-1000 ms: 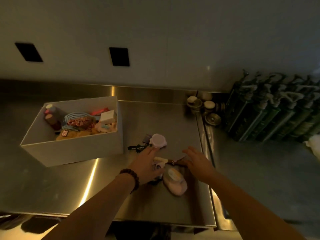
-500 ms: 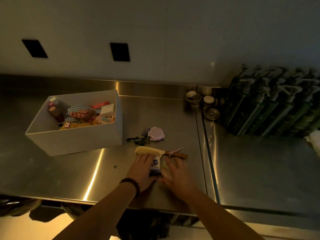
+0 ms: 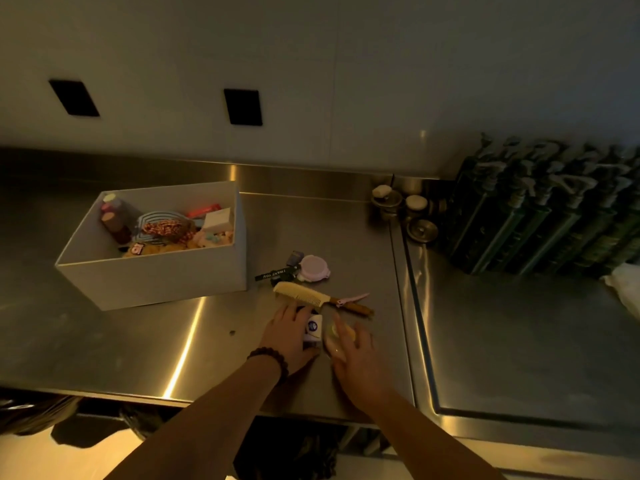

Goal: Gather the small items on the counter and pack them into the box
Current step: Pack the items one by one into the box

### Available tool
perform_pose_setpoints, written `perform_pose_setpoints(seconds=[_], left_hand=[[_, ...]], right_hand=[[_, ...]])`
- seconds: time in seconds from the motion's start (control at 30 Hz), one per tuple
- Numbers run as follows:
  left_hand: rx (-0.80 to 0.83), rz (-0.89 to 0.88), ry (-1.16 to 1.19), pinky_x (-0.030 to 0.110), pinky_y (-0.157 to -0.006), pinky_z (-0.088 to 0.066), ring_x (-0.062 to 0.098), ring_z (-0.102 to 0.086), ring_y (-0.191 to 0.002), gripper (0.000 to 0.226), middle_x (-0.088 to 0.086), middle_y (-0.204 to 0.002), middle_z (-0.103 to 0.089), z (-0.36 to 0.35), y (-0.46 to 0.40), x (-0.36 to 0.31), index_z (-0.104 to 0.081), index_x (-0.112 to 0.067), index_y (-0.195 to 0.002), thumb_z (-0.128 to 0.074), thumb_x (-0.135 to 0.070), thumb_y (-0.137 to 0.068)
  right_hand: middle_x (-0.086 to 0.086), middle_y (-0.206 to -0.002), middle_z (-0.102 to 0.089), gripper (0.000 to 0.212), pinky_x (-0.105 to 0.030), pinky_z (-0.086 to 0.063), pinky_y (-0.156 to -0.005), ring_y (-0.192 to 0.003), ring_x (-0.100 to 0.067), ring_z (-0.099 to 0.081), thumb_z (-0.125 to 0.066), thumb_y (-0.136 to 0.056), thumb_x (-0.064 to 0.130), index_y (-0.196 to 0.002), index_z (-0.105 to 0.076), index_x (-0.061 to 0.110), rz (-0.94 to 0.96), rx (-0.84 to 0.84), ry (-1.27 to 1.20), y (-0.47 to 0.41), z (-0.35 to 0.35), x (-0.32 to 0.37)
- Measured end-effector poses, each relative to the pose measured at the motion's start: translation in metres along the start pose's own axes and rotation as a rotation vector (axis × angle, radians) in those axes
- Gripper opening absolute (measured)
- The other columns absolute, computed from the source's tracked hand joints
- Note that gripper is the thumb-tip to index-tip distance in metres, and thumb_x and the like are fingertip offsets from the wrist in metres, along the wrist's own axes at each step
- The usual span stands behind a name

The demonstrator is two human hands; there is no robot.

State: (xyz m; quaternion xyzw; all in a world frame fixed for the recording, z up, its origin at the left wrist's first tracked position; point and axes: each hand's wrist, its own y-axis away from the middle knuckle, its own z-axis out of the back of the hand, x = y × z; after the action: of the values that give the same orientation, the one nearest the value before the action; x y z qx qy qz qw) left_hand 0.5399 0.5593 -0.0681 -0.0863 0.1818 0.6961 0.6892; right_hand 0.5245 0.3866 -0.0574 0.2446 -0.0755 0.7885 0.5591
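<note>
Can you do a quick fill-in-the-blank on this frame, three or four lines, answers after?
1. The white box stands on the ____ side of the steel counter.
2. The beaded bracelet is on the person's ____ wrist.
3. The comb lies ____ the box.
4. The round lidded container beyond the comb is ____ in colour.

Answers: left; left; outside; pink

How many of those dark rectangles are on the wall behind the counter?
2. One black rectangular wall panel sits at the upper left, above the open white box; the other black rectangular wall panel is nearer the middle. None seems hidden.
</note>
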Motion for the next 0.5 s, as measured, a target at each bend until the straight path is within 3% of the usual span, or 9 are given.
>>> perform_pose_setpoints(seconds=[0.13,0.3,0.5], left_hand=[[-0.004,0.058,0.003,0.037,-0.107,-0.034,0.022,-0.037,-0.127,0.070,0.001,-0.140,-0.039,-0.001,-0.006,-0.002,-0.033,-0.026,-0.139,-0.064,-0.048,-0.080],[0.000,0.052,-0.030,0.034,-0.104,-0.035,0.023,-0.037,-0.125,0.066,0.003,-0.139,-0.040,-0.002,-0.003,-0.006,-0.033,-0.023,-0.140,-0.061,-0.046,-0.084],[-0.062,0.071,0.005,0.034,-0.106,-0.034,0.023,-0.034,-0.126,0.068,0.004,-0.140,-0.038,0.016,0.005,-0.003,-0.032,-0.024,-0.141,-0.062,-0.045,-0.083]], right_hand=[[-0.009,-0.152,-0.012,0.079,-0.037,-0.027,-0.108,-0.136,-0.025,-0.021,-0.046,-0.092,0.046,-0.146,0.011,0.037,-0.026,0.003,0.020,-0.003,-0.002,0.003],[-0.009,-0.146,-0.023,0.077,-0.034,-0.030,-0.103,-0.129,-0.022,-0.029,-0.044,-0.094,0.045,-0.147,0.011,0.035,-0.032,0.006,0.017,-0.006,-0.002,0.004],[-0.005,-0.145,-0.022,0.070,-0.031,-0.031,-0.103,-0.128,-0.019,-0.030,-0.049,-0.092,0.039,-0.148,-0.006,0.036,-0.040,-0.115,-0.094,-0.010,0.012,0.005]])
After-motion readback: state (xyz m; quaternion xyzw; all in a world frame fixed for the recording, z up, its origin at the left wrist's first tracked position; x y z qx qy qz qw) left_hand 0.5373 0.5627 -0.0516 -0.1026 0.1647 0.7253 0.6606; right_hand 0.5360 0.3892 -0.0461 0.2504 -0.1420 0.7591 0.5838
